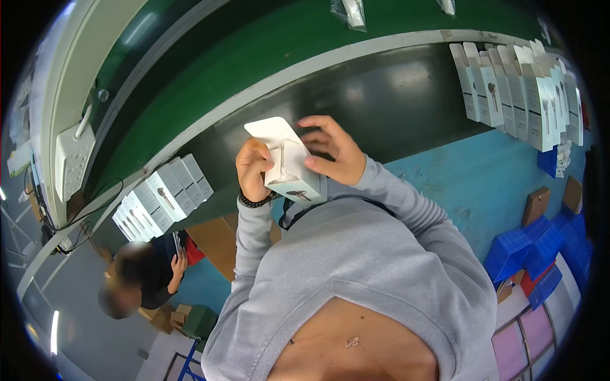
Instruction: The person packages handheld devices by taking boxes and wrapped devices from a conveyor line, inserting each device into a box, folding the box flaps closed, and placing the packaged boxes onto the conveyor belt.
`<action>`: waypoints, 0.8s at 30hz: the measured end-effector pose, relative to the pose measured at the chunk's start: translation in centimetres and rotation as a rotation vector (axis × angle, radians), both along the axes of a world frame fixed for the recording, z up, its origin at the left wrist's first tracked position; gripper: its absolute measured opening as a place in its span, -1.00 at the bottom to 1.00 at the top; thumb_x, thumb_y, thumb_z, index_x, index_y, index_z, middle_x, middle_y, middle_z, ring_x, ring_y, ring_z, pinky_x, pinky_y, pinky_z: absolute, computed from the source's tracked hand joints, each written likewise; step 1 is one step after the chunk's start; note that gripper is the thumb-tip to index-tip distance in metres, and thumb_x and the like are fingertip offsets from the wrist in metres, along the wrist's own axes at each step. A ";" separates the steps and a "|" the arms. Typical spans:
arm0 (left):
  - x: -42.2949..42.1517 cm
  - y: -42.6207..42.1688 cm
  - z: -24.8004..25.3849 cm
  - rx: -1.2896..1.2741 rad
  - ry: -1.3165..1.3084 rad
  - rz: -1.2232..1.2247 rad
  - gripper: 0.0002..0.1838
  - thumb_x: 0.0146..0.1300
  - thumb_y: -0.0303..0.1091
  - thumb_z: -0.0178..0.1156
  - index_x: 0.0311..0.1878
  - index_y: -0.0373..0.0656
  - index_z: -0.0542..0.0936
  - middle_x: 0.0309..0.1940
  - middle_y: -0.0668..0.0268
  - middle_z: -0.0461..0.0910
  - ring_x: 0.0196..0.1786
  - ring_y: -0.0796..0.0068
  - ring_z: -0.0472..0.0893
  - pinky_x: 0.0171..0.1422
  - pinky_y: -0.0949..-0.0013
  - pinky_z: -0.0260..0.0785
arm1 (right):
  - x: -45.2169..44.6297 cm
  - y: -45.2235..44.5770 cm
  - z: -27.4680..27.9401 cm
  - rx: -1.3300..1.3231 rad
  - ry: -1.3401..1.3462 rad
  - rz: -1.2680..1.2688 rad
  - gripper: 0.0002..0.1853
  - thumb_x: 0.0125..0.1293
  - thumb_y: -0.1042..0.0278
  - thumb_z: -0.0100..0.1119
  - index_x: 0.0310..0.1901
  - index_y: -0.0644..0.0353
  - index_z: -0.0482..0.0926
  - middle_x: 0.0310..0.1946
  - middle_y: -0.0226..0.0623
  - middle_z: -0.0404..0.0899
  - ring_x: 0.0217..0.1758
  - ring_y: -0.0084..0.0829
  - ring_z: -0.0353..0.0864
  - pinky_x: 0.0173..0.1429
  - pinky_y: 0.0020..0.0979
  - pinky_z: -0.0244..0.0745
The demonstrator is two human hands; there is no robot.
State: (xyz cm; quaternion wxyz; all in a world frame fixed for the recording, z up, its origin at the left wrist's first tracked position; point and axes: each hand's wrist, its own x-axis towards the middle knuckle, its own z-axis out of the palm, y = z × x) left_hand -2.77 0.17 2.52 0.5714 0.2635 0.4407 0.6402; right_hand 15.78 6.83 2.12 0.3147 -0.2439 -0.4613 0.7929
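Note:
A white carton (294,170) with a printed picture on its side is in front of my chest, its end flap standing up. My left hand (254,166), with a dark bracelet at the wrist, is closed on the carton's left edge, thumb near the opening. Something pale shows inside the opening, but I cannot make out what it is. My right hand (338,152) is at the carton's right side with fingers apart and curved. Its thumb is close to the edge; whether it touches I cannot tell.
A row of white cartons with open flaps (518,95) stands at the right of the dark green bench (381,82). More cartons (164,195) stand at the left, near a power strip (75,162). Another person (155,279) is at lower left. Blue bins (524,244) are at the right.

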 end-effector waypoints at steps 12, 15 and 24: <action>1.0 0.3 1.9 -0.183 0.707 -0.128 -0.79 0.23 -0.44 0.13 -0.16 -0.41 0.56 0.19 0.07 0.37 0.20 0.22 0.42 0.26 0.28 0.21 | -0.7 -1.0 -1.6 0.210 -0.315 0.022 -0.31 0.21 0.12 0.26 0.30 0.24 0.25 -0.04 -0.05 0.52 -0.04 -0.28 0.59 0.04 -0.32 0.49; 0.3 0.5 0.8 -0.063 0.710 -0.200 -0.75 0.29 -0.38 0.09 -0.13 -0.41 0.57 0.24 0.06 0.32 0.25 0.19 0.37 0.29 0.24 0.18 | -1.7 -1.1 -4.0 0.208 -0.196 -0.045 -0.33 0.25 0.12 0.21 0.31 0.23 0.23 0.06 -0.05 0.43 -0.01 -0.28 0.55 0.07 -0.32 0.46; -0.2 1.6 1.0 -0.094 0.473 -0.430 -0.70 0.35 -0.38 -0.05 -0.12 -0.43 0.58 0.34 0.08 0.20 0.36 0.16 0.24 0.38 0.20 0.06 | -0.9 -1.8 -4.7 0.571 -0.197 -0.247 -0.38 0.29 0.14 0.16 0.33 0.10 0.24 0.29 0.06 0.21 0.10 -0.14 0.50 0.15 -0.28 0.42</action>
